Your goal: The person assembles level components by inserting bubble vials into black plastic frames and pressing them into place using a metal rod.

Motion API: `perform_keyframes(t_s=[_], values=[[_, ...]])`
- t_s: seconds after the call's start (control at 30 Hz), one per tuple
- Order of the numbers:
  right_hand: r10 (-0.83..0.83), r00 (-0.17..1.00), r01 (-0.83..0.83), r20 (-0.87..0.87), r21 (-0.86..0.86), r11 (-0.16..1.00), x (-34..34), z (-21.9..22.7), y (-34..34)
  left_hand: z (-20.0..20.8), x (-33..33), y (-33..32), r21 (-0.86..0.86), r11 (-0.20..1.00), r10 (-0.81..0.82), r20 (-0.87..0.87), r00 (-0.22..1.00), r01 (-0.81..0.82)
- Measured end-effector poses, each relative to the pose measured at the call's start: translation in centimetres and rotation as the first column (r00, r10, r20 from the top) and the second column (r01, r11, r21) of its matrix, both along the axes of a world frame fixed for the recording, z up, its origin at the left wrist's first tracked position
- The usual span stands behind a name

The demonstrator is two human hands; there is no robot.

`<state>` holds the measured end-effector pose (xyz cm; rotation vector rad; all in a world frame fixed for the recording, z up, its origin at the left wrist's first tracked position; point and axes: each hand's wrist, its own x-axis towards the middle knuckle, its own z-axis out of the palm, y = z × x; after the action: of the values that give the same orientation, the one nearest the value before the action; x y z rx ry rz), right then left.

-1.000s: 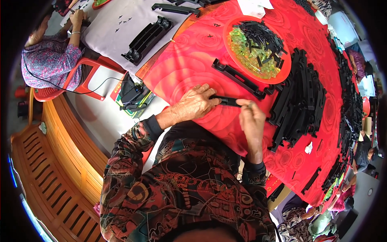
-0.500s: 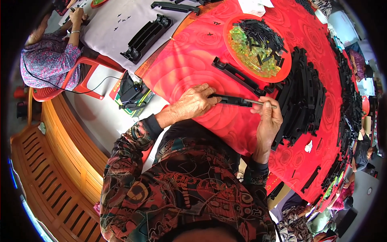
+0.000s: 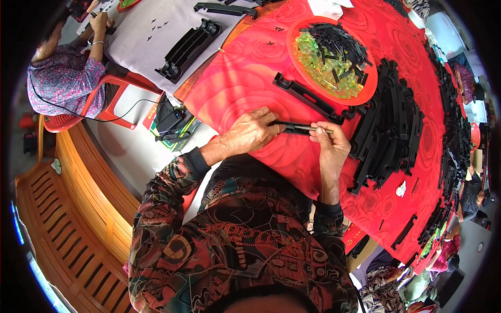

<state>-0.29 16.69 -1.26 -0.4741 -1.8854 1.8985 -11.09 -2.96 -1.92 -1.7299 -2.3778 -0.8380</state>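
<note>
My left hand is closed round the left end of a long black plastic part, held just above the red tablecloth. My right hand pinches a thin metal rod, whose tip lies against the black part near its middle. Just beyond the hands, another black plastic part of similar long shape lies on the cloth. Past it stands an orange-red bowl with small yellow-green pieces and slim black strips.
A large pile of black plastic parts lies to the right of my hands. At the upper left, a grey-covered table carries more black parts. A person in a patterned top sits there on a red chair. A wooden bench stands at left.
My right hand has moved left along the black part with the metal rod. The left hand has kept its hold and hardly moved.
</note>
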Motion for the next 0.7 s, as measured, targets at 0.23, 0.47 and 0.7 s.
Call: perform_keyframes(t_s=[0.23,0.47,0.7], values=[[-0.007,1.000,0.008,0.011,-0.088,0.996,-0.1,0.1,0.2,-0.1,-0.1,0.0,0.011,1.000,-0.018,0.006,1.000,0.018],[0.013,1.000,-0.010,0.028,-0.089,0.996,-0.4,-0.3,0.3,-0.2,-0.3,0.2,-0.055,0.997,-0.051,0.025,0.998,0.052],[0.054,0.998,-0.052,0.022,-0.090,0.995,-1.0,-0.4,0.3,0.6,-0.5,0.5,-0.142,0.987,-0.076,0.039,0.996,0.081]])
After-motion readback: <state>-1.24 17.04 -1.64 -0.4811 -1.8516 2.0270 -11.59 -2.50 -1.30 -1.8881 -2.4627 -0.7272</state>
